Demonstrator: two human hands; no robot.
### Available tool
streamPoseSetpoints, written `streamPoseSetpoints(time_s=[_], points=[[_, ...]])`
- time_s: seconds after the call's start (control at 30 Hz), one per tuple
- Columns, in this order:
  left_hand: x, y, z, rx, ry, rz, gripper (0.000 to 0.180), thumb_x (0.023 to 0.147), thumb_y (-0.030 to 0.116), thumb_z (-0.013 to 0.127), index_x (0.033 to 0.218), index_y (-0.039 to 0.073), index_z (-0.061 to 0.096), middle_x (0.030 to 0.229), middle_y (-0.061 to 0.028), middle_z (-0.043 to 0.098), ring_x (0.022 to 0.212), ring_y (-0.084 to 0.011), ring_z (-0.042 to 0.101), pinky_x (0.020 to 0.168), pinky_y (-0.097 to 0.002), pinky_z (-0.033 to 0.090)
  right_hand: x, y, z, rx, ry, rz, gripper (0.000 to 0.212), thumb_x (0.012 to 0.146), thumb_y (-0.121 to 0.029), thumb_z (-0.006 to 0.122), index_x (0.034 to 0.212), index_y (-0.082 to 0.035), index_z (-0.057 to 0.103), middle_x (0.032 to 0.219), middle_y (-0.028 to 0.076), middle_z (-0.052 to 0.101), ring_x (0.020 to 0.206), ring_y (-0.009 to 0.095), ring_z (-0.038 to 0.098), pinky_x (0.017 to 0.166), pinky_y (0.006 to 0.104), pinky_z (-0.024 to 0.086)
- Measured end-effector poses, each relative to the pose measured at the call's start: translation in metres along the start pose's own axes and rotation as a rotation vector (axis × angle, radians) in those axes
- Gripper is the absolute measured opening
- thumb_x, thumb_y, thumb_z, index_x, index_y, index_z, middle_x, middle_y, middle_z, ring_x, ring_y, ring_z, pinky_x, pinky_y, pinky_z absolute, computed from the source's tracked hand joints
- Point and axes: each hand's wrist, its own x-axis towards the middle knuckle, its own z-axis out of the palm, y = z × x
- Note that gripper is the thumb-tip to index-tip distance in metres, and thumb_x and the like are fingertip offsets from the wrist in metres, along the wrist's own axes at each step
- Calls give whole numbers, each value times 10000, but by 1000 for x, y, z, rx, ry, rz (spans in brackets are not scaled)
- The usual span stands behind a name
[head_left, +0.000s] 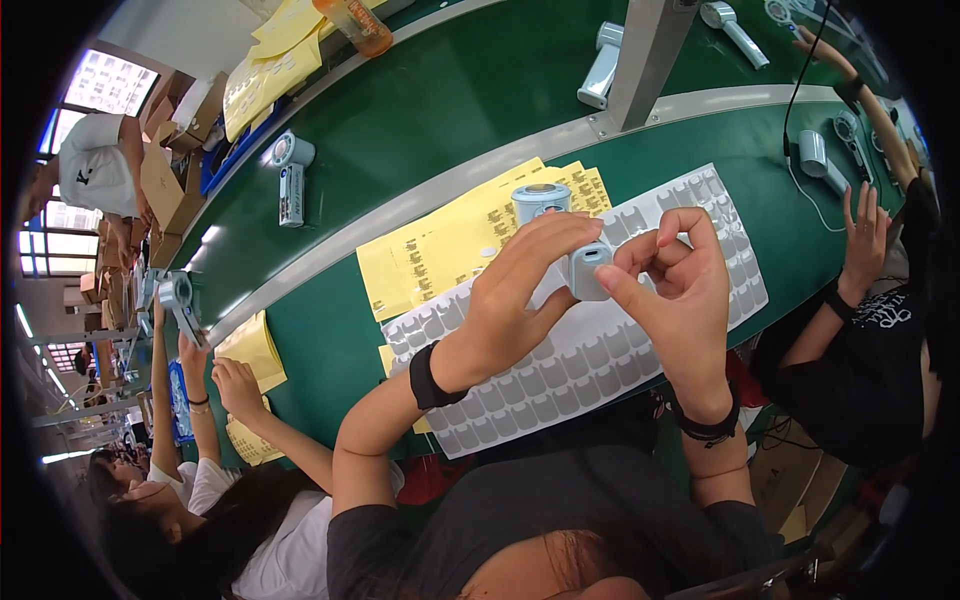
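Note:
My left hand (515,285) is closed round the handle of a pale blue-grey handheld fan (588,275). The handle's end, with a small slot in it, faces me, and the round fan head points away over the bench. Beside that end, my right hand (680,285) is closed in a pinch, its thumb against or very near the handle's edge. Anything between those fingertips is too hidden to make out. Beneath both hands lies a white sheet of grey rounded stickers (520,400). Yellow sheets with small labels (430,255) lie partly under it, on the far side.
A metal post (648,70) rises from the green bench's metal rail. More handheld fans (292,150) stand or lie beyond the rail and at right. A black cable (787,130) hangs at right. Co-workers' hands (866,235) reach in on both sides. An orange bottle (358,28) lies far off.

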Motion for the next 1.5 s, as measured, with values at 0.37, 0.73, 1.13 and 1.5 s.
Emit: streamPoseSetpoints(time_s=[0.37, 0.73, 1.13, 1.5], points=[[0, 2, 2, 12, 0, -4, 578, 676, -128, 728, 1219, 17, 591, 1218, -140, 649, 1183, -318, 599, 1036, -420, 450, -4, -3, 9, -138, 88, -53, 445, 770, 76, 726, 1001, -80, 379, 810, 46, 611, 766, 81, 555, 741, 240, 455], [2, -18, -22, 104, -193, 206, 452, 717, -133, 671, 1146, 0, 620, 1188, -159, 650, 1159, -340, 609, 1041, -478, 445, 11, 19, -20, -292, -315, 215, 298, 873, -250, 720, 961, -62, 506, 822, 36, 567, 773, 112, 541, 644, 247, 418], [36, -151, -124, 977, -388, 273, 368, 824, 12, 564, 1189, 57, 577, 1222, -103, 583, 1237, -304, 519, 1094, -408, 402, -28, 94, 26, -936, -186, -446, 212, 810, -19, 649, 1013, -75, 671, 835, 76, 537, 727, 244, 532, 652, 347, 436], [24, -163, -111, 606, -132, -219, 620, 797, 149, 765, 1353, 79, 499, 1473, -131, 425, 1351, -330, 400, 1109, -391, 371, -31, 98, 33, -849, -106, -436, 183, 783, -28, 685, 960, -74, 685, 864, 65, 546, 778, 254, 526, 696, 370, 416]])
